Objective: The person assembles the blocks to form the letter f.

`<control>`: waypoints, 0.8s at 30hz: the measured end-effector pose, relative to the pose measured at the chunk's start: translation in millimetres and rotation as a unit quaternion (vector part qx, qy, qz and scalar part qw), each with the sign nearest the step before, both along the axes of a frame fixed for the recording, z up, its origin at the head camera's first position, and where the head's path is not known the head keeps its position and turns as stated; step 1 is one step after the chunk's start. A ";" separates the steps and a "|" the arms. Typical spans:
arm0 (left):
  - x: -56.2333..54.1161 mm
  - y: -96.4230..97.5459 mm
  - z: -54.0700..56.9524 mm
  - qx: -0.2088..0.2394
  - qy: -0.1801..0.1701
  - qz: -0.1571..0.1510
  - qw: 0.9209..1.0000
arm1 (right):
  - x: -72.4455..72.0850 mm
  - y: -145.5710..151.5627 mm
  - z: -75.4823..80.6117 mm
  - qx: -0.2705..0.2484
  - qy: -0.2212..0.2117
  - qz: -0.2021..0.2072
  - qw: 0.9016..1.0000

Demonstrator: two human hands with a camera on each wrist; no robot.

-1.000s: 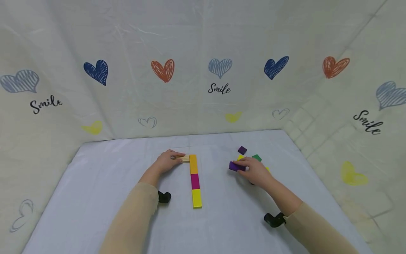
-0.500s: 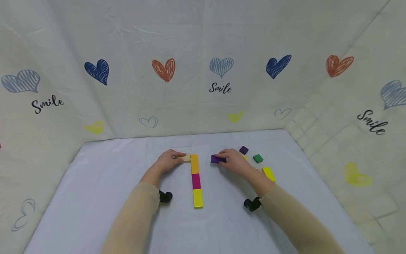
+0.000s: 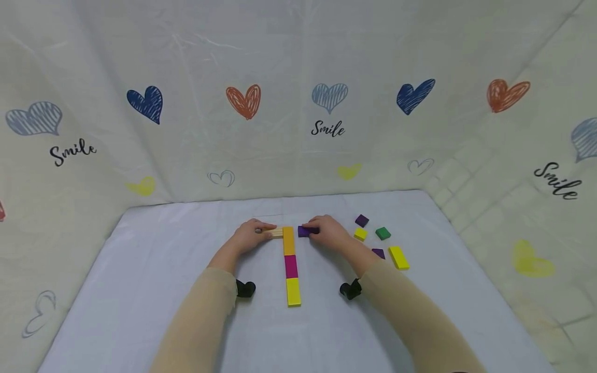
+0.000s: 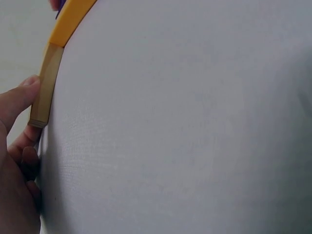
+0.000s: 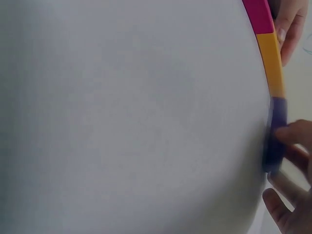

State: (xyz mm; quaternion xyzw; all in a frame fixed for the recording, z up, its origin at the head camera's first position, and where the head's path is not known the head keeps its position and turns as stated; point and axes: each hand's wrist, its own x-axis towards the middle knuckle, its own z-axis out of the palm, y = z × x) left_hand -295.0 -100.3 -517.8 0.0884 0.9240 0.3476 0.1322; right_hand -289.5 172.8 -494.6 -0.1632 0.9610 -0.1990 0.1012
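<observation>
A column of flat blocks lies on the white cloth: an orange block (image 3: 288, 241) at the far end, a magenta block (image 3: 291, 266) in the middle and a yellow block (image 3: 293, 292) nearest me. My left hand (image 3: 247, 237) pinches a plain wooden block (image 4: 48, 83), its end against the left side of the orange one. From the other side, my right hand (image 3: 328, 234) grips a purple block (image 3: 303, 231) between thumb and fingers. A narrow gap separates it from the orange block in the head view; the right wrist view shows it blurred, overlapping the orange block's end.
Several loose blocks lie right of the hands: a dark purple block (image 3: 361, 220), a small yellow block (image 3: 360, 234), a green block (image 3: 383, 233), another purple piece (image 3: 379, 253) and a longer yellow block (image 3: 398, 257). Behind the table hangs a heart-printed curtain (image 3: 280, 145).
My right hand has carried the purple block left from the loose blocks to beside the orange block. The left hand stays on the wooden block.
</observation>
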 end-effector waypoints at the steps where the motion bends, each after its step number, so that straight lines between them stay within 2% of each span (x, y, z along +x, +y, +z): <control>1: -0.2 0.2 -0.6 0.001 0.000 0.001 1.000 | -1.2 -0.8 -1.0 0.000 0.000 -0.001 1.000; 24: -5.0 -1.1 -4.6 0.001 -0.008 -0.002 1.000 | -3.9 -16.4 7.0 -0.001 -0.039 -0.005 0.999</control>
